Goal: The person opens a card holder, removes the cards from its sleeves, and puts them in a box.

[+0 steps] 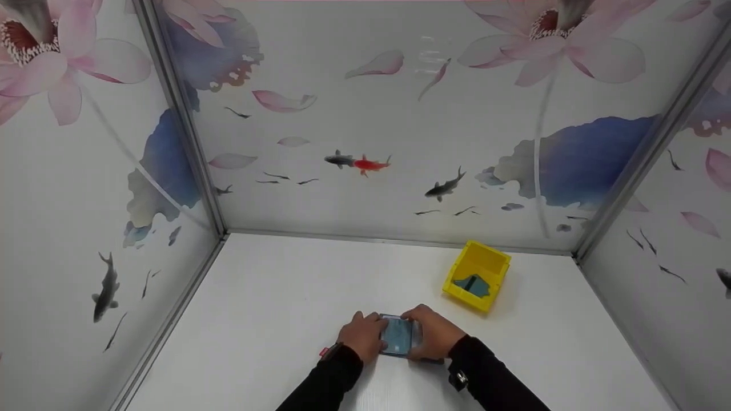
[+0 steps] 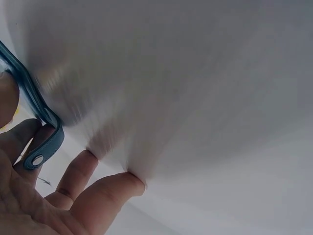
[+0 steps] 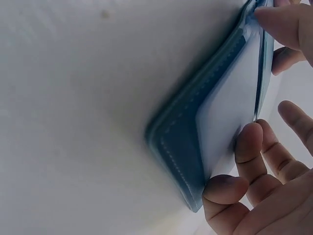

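Observation:
A blue stitched card holder (image 1: 396,335) with plastic sleeves lies spread between both hands on the white tabletop. My left hand (image 1: 361,338) grips its left side, thumb over the near face. In the left wrist view the holder's blue edge (image 2: 30,90) runs down to a strap with a metal snap (image 2: 37,160), close by the fingers; two fingertips touch the table. My right hand (image 1: 435,334) pinches at the right side. In the right wrist view, right-hand fingers (image 3: 249,142) hold the edge of a whitish sleeve (image 3: 227,110), and the blue cover (image 3: 168,127) lies under it.
Behind the right hand, a yellow bin (image 1: 478,268) stands on the white tabletop (image 1: 297,285), with a dark teal flat piece (image 1: 473,285) inside. Printed panels (image 1: 342,211) with metal frame edges enclose the back and both sides.

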The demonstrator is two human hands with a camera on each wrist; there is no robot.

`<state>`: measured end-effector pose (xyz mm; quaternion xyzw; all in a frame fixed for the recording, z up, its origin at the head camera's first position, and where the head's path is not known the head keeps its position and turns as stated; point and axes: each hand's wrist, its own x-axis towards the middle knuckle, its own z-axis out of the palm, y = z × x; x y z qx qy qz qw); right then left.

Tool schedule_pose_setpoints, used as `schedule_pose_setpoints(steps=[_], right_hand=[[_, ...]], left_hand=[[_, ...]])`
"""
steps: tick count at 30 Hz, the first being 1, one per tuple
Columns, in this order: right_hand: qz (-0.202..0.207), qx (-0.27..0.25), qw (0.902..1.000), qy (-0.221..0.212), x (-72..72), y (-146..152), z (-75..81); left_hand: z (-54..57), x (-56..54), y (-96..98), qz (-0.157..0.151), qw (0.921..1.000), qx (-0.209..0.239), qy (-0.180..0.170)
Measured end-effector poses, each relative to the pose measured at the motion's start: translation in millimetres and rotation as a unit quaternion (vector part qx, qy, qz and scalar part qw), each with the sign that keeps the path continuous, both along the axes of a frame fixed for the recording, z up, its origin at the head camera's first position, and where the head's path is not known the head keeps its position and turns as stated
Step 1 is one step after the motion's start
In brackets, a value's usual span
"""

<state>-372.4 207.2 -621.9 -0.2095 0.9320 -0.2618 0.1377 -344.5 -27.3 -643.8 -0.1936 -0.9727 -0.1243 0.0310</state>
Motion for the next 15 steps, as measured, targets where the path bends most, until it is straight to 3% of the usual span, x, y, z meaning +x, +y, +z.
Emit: schedule_pose_setpoints(steps=[15], right_hand=[[0.006, 0.021, 0.9994, 0.026, 8.0, -6.3, 6.6]], left_hand=[[16.0, 4.8, -2.2, -0.006, 0.9997, -0.003, -0.023]])
